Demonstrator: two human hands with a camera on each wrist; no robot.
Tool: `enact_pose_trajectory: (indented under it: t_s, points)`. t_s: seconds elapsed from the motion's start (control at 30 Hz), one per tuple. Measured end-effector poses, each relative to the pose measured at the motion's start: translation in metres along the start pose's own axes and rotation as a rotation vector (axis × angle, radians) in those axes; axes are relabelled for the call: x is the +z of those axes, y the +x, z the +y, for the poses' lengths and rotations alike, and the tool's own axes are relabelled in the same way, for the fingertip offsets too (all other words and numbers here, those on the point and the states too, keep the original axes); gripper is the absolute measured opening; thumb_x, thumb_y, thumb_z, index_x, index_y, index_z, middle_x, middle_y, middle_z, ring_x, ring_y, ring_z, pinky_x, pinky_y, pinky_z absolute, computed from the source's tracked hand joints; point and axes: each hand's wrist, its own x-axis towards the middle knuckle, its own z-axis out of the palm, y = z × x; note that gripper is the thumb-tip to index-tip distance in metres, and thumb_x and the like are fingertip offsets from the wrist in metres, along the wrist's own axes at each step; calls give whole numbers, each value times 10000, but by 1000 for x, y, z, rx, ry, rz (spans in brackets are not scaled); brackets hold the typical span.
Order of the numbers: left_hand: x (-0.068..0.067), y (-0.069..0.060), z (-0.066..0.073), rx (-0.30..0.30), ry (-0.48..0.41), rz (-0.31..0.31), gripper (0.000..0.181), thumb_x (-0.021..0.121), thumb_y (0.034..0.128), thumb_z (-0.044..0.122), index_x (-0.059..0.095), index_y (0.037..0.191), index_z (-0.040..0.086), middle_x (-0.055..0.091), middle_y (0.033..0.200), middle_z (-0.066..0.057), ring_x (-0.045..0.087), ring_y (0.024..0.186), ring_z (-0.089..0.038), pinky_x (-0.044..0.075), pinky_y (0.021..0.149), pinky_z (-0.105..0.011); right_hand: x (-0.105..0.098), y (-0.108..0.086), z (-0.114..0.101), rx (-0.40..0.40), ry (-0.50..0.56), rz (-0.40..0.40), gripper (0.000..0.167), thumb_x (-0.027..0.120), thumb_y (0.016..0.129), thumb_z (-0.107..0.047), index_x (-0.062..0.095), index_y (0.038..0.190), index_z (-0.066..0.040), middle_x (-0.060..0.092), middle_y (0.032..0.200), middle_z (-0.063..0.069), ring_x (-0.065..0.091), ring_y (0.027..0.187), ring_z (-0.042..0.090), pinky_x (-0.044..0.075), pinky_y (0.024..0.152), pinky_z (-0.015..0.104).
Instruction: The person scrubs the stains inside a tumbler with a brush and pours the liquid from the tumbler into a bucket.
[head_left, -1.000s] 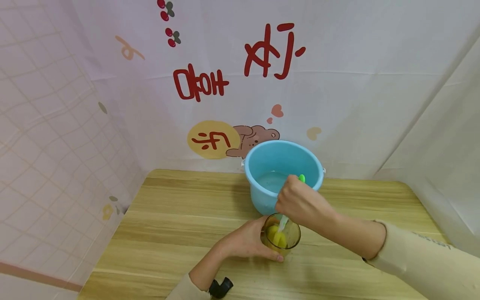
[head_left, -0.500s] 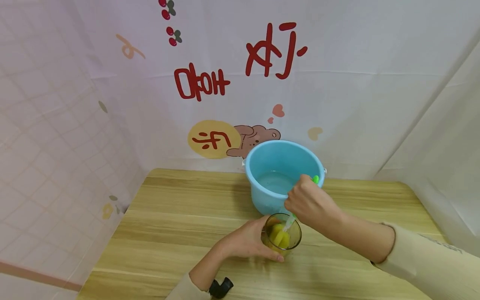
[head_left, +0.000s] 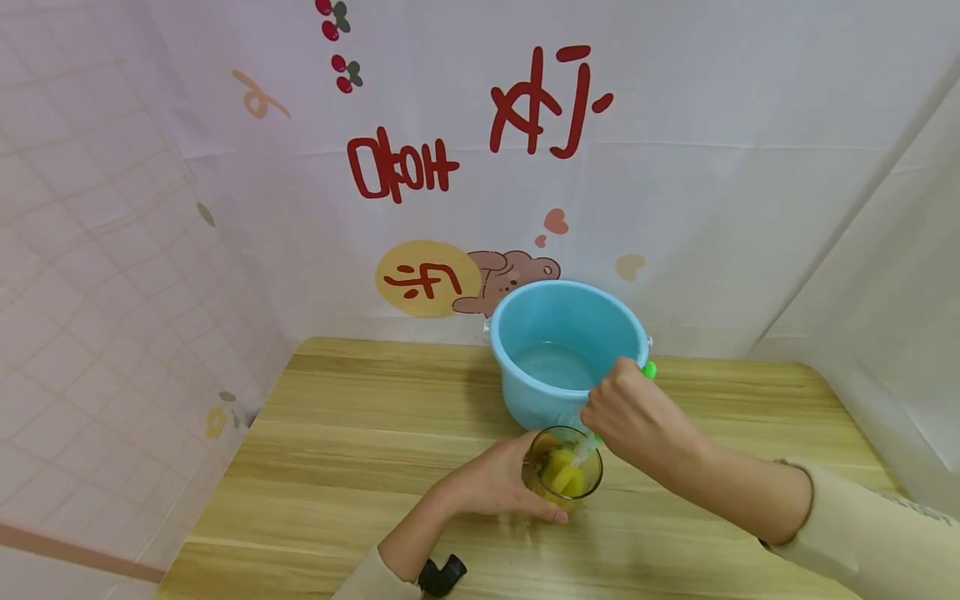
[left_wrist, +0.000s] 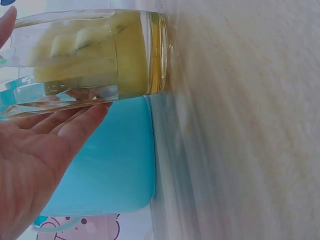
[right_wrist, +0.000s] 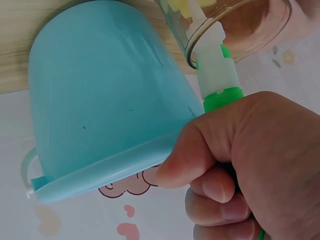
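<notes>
A clear glass (head_left: pixel 551 493) stands on the wooden table, with a yellow sponge-like head (head_left: pixel 564 477) inside it. My left hand (head_left: pixel 498 479) grips the glass from its left side; in the left wrist view the hand (left_wrist: pixel 45 150) lies along the glass (left_wrist: pixel 30 95), which shows yellowish liquid at its base. My right hand (head_left: pixel 637 412), fingers curled, grips the green handle (head_left: pixel 649 370) of a brush tilted to the right. In the right wrist view, the white and green neck (right_wrist: pixel 217 75) of the brush runs from the right hand (right_wrist: pixel 250 160) into the glass mouth.
A light blue bucket (head_left: pixel 536 404) stands right behind the glass, with some clear liquid in its bottom. White printed curtains (head_left: pixel 697 208) hang behind and beside the table (head_left: pixel 360 433). Near the left sleeve is a black object (head_left: pixel 442 575).
My right hand has moved right and slightly down, and the brush handle leans further right. The yellow head has shifted a little within the glass. My left hand has stayed nearly still.
</notes>
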Motion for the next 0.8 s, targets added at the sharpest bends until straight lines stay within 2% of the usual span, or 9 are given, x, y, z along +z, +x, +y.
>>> enact_pose_trajectory:
  t_s: [0.23, 0.5, 0.8]
  points:
    - [0, 0, 0, 4, -8, -1, 811, 932, 798, 419, 505, 1468, 254, 578, 1348, 169, 523, 1274, -38, 438, 1104, -303, -7, -6, -1, -3, -17, 12, 428, 695, 718, -11, 311, 559, -112, 273, 488, 24, 362, 488, 192, 263, 577, 262]
    - [0, 0, 1, -2, 16, 7, 825, 933, 790, 442, 496, 1466, 258, 574, 1359, 166, 524, 1280, -38, 436, 1109, -305, -18, -5, -2, -14, -84, 25, 465, 691, 725, -29, 272, 549, -128, 238, 509, 20, 326, 507, 178, 253, 582, 262]
    - [-1, 0, 0, -23, -11, -4, 904, 925, 800, 443, 410, 1539, 358, 523, 1437, 193, 496, 1310, -32, 407, 1138, -334, -28, 5, -3, -7, -115, 47, 469, 634, 702, -46, 203, 576, -182, 150, 566, -5, 173, 581, 126, 182, 620, 281]
